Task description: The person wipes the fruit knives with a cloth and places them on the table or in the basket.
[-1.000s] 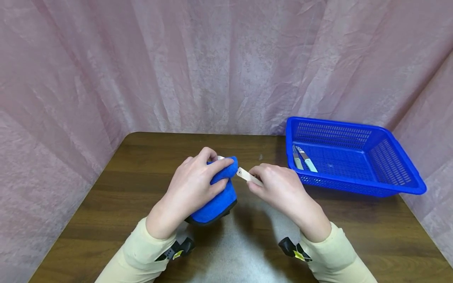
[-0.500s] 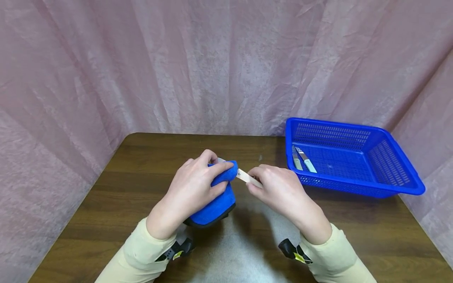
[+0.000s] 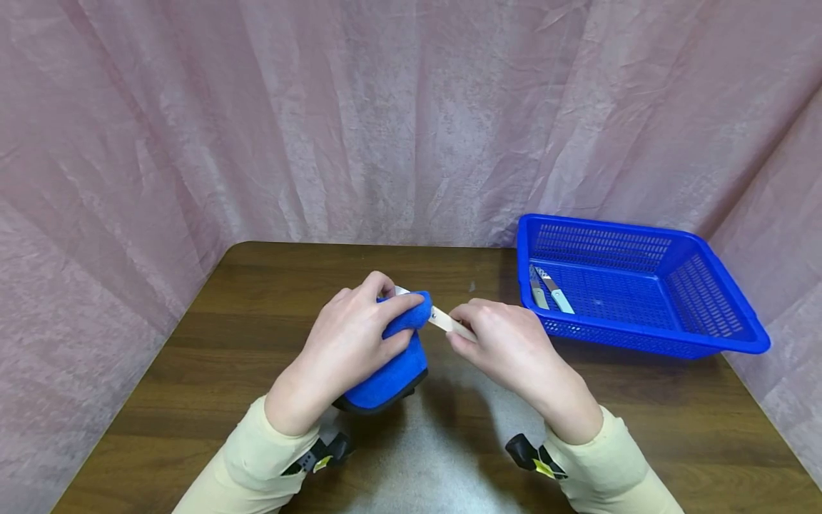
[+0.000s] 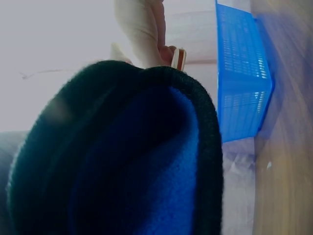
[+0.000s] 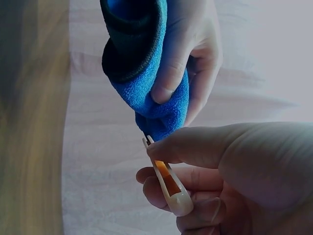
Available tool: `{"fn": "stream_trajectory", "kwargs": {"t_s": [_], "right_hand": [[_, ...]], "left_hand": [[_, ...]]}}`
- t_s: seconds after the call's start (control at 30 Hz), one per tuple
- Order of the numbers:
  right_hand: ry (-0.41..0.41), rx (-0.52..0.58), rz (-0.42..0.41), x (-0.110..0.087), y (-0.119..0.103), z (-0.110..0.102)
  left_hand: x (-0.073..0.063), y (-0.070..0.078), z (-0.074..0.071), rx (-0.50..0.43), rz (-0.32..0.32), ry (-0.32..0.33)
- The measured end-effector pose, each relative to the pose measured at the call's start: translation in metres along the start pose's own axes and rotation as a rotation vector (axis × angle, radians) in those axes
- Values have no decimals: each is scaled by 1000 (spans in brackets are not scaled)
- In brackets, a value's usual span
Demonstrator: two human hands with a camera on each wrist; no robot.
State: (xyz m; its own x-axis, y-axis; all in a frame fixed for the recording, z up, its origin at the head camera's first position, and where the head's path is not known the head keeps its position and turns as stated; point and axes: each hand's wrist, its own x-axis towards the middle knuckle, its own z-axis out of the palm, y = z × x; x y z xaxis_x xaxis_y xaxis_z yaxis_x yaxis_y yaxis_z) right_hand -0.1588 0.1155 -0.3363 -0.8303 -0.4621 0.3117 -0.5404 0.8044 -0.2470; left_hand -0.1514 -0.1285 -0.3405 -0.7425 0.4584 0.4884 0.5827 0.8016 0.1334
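Observation:
Above the table's middle, my left hand point(image 3: 349, 328) pinches a blue cloth point(image 3: 388, 375) with dark edging, folded over the blade of a folding knife. A pale bit of the knife shows past the cloth beside the left fingers; most of the blade is hidden. My right hand point(image 3: 507, 343) grips the knife's cream handle point(image 3: 446, 323) between thumb and fingers. In the right wrist view the slotted handle point(image 5: 178, 201) points its pivot end into the blue cloth point(image 5: 139, 95). The dark-edged cloth point(image 4: 208, 147) fills much of the left wrist view, with the handle end point(image 4: 179, 58) beyond it.
A blue plastic basket point(image 3: 642, 339) stands at the table's right rear. Two folding knives point(image 3: 555, 293) with pale handles lie unfolded at its left end. The brown wooden table point(image 3: 212, 357) backs onto a pink curtain point(image 3: 398, 128).
Since one second ago the cloth fold has slid slightly down and now meets the knife's pivot end. Both hands keep their grips, and they have barely moved over the last half second.

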Motion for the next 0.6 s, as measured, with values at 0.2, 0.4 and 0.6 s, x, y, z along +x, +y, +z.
{"fn": "stream_trajectory", "kwargs": {"t_s": [0.2,0.4,0.6], "right_hand": [[3,3,-2,-1,-1,-3],[2,5,8,-2,0,-4],[0,3,11,-2,1,-4]], "left_hand": [[0,-3,-3,-8,-25,3],[-1,-4,-4,-9,-35,6],[0,-5,-5,-9,-40,6]]}}
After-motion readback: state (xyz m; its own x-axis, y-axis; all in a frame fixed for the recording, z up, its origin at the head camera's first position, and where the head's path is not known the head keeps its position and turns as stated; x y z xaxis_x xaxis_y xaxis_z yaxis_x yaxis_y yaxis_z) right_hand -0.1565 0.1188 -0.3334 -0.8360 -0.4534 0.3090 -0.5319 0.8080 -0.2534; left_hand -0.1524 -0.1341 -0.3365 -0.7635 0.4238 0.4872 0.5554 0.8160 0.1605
